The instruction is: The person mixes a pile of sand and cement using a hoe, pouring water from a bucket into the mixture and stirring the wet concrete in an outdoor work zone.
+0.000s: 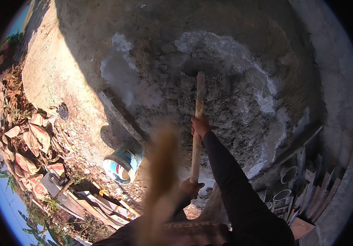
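A long, pale wooden tool handle (197, 143) runs away from me over a patch of wet grey mortar (225, 106). My right hand (201, 125) is closed around it near its middle, the dark-sleeved arm stretched forward. Closer to my body, my left hand (191, 189) grips the near end, thumb pointing right. The handle's far end meets a dark hollow in the mix. Its working head cannot be made out there. Pale, watery grey streaks curve around the patch's far and right sides.
A plank (121, 115) lies left of the mix, with a tilted bucket (123, 165) near its lower end. Crumpled sacks (35, 139) and scrap boards (90, 205) are heaped at left. Pipes (289, 174) and boards stand lower right. Something blurred (160, 176) hangs close to the camera.
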A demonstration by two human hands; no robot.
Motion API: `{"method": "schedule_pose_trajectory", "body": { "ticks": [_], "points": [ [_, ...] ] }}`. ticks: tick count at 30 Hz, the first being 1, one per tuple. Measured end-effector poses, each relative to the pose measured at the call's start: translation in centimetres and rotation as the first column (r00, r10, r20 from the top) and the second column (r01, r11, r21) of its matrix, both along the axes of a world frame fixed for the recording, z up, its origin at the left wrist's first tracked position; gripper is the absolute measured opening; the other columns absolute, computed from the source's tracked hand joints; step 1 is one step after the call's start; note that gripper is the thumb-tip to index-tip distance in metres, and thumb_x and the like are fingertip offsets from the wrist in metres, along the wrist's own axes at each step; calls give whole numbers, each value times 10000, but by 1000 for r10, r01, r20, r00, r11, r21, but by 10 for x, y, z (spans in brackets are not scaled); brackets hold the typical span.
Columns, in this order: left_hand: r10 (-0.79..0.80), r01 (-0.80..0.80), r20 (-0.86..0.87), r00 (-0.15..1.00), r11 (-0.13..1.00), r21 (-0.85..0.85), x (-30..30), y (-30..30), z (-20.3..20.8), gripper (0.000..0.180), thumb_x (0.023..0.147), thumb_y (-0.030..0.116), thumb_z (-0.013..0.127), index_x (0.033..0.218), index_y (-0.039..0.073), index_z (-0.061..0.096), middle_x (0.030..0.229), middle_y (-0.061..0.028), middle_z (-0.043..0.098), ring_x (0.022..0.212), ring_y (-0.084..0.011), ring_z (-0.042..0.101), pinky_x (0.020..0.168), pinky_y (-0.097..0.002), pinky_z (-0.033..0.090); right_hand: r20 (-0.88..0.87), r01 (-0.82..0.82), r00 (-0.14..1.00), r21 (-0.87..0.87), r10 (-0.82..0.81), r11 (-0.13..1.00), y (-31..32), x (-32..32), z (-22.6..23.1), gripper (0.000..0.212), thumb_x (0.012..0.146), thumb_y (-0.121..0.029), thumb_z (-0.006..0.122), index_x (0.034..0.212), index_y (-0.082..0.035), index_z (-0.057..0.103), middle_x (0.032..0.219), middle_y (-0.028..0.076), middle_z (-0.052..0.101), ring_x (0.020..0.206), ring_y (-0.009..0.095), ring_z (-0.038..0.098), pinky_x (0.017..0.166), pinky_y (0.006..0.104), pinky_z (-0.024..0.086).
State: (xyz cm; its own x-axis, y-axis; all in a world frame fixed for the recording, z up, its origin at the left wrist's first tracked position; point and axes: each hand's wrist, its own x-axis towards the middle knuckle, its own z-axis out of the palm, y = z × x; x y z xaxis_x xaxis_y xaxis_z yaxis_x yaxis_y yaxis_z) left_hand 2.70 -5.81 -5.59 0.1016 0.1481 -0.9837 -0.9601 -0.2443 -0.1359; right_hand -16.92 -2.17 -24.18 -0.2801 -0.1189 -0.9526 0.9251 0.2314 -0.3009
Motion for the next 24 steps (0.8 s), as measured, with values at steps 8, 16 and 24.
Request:
{"method": "schedule_pose_trajectory", "body": {
  "ticks": [8,16,24],
  "points": [
    [-313,311,-34,949,948,-65,180,-22,70,567,767,405,817,1108,-9,633,885,-170,723,890,-266,712,778,-427,549,-172,151,973,-26,-153,988,-28,81,160,277,961,-167,571,1133,-30,403,673,46,501,433,136,509,397,321,464],
    [143,-322,-504,851,902,-288,-105,-108,-48,243,845,166,747,803,76,525,652,-18,543,529,-160,545,500,-374,444,-668,-285,736,-161,108,945,-192,-149,132,367,963,-254,600,1158,15,445,716,82,579,494,161,591,441,331,508],
    [-100,100,70,993,995,6,119,-17,54,369,783,201,823,962,64,532,756,-77,605,645,-206,612,583,-396,504,24,-27,999,-46,29,999,-37,84,70,229,963,-218,587,1051,-34,483,758,58,541,557,156,560,461,358,503]
  ]
}}
